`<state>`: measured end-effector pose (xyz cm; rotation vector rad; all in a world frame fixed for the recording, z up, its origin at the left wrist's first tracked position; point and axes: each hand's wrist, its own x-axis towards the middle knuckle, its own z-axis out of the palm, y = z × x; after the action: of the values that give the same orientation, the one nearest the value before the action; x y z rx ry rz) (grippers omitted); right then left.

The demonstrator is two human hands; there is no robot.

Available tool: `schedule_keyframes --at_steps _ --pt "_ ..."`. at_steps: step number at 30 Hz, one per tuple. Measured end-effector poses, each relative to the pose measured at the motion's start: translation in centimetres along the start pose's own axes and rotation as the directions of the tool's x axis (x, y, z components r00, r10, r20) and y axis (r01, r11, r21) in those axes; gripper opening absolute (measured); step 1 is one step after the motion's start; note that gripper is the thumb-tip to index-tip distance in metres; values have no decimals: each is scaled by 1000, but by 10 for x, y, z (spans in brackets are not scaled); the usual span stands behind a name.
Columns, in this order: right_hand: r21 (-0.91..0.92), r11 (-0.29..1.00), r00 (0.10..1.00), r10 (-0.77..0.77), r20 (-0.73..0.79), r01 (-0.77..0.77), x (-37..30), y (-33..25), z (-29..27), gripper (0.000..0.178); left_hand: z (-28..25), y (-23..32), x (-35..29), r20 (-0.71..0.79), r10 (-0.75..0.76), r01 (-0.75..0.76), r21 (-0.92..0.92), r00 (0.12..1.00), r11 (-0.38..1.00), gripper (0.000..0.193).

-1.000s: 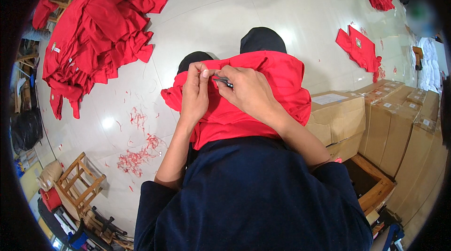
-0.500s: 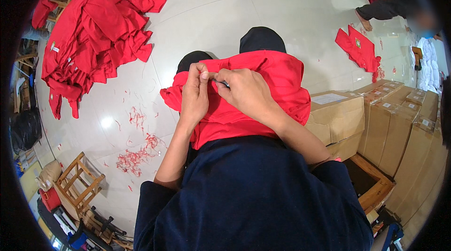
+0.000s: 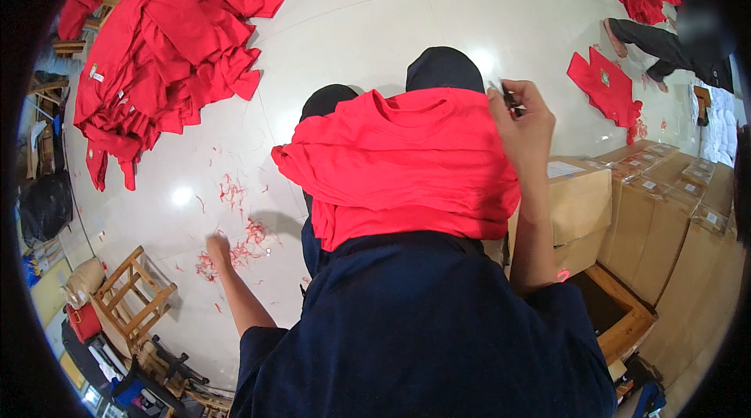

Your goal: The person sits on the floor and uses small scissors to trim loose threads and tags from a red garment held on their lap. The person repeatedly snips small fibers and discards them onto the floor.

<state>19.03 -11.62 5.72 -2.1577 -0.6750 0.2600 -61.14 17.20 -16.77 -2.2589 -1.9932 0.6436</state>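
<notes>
A red shirt (image 3: 407, 175) lies bunched across my lap, its round neckline toward my knees. My right hand (image 3: 530, 128) is raised at the shirt's right edge, fingers wrapped round small dark thread snips (image 3: 512, 99) with a pale metal tip. Out to the left, my left hand (image 3: 220, 249) hangs above the floor by a scatter of red thread scraps (image 3: 252, 236). Its fingers look closed; anything between them is too small to make out.
A large heap of red shirts (image 3: 168, 58) lies at the far left. A wooden stool (image 3: 134, 293) stands at the near left. Cardboard boxes (image 3: 657, 207) line the right side. Another person's leg (image 3: 653, 42) and more red shirts (image 3: 606, 93) are at the far right.
My hands, together over the shirt before, have parted. The left moved out left over the thread scraps; the right moved right and up with the snips. The other person's legs have shifted.
</notes>
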Motion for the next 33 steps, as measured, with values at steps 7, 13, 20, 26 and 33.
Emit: schedule_keyframes --at_steps 7,13,20,26,33 --pt "-111 990 996 -90 19 92 3 1 -2 35 -51 131 -2 -144 3 -85 -569 990 818 36" --pt "-85 977 966 -175 188 194 14 20 15 27 -305 407 -45 -386 368 -480 -853 846 206 17" --pt "-106 987 971 -93 220 119 6 25 13 25 -367 547 -128 -517 719 -753 -657 464 14 31" --pt "15 999 990 -48 129 47 -7 38 8 24 -362 579 -126 -603 660 -805 -594 448 4 41" --pt "317 947 985 0 175 -57 -2 52 8 22 -366 603 -117 -340 805 -574 -819 485 0 25"
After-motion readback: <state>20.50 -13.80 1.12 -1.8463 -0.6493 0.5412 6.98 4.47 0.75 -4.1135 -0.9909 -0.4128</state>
